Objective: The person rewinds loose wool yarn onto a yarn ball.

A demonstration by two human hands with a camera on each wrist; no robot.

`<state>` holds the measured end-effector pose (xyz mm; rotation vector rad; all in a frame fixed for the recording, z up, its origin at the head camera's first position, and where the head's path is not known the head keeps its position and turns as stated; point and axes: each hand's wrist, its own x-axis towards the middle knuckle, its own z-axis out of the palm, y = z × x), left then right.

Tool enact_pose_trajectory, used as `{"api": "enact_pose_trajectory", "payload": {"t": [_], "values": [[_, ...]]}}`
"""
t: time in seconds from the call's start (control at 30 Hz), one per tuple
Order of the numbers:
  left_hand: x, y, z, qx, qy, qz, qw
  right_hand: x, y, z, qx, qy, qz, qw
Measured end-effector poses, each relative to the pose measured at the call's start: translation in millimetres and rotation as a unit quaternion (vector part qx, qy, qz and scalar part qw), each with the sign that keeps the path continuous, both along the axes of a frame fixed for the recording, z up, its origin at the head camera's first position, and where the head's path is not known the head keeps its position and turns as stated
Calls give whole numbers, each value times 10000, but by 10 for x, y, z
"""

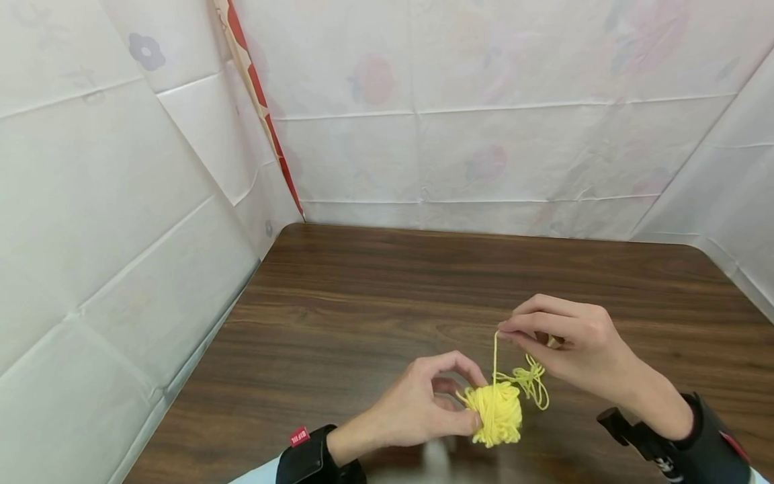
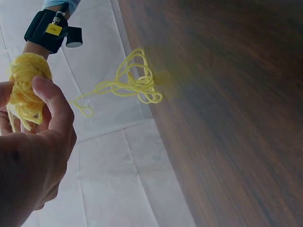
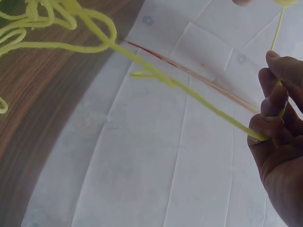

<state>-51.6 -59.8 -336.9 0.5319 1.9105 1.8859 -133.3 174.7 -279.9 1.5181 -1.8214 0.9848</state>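
Left hand (image 1: 423, 403), palm turned inward, fingers and thumb curled round a small yellow yarn ball (image 1: 498, 413), held just above the near edge of the dark wood table (image 1: 363, 302). Right hand (image 1: 568, 343), raised above and to the right of the ball, fingertips pinching a taut yarn strand (image 1: 495, 356) rising straight from it. Loose yarn loops (image 1: 532, 383) hanging just right of the ball. Black wrist strap (image 1: 314, 457) behind the left hand, bearing a small red tag (image 1: 299, 436), its writing too small to read. White sheeting (image 1: 121, 202) walling in the table.
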Motion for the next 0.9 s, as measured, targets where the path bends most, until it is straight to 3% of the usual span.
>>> {"api": "enact_pose_trajectory", "payload": {"t": [0.27, 0.43, 0.57, 0.7, 0.9], "values": [[8, -7, 1, 544, -31, -613, 9966, -41, 51, 0, -83, -257, -6, 9996], [12, -23, 2, 661, 5, -783, 9947, -74, 102, -4, -79, -380, -94, 9992], [8, -25, -9, 921, 40, -816, 9924, -107, 146, -27, -49, -469, -211, 9987], [-10, -28, -27, 1559, 164, -826, 9842, -144, 200, -59, -3, -518, -410, 9978], [-37, -54, 3, 2255, -321, -508, 9724, -210, 280, -113, 127, -694, -500, 9963]]}}
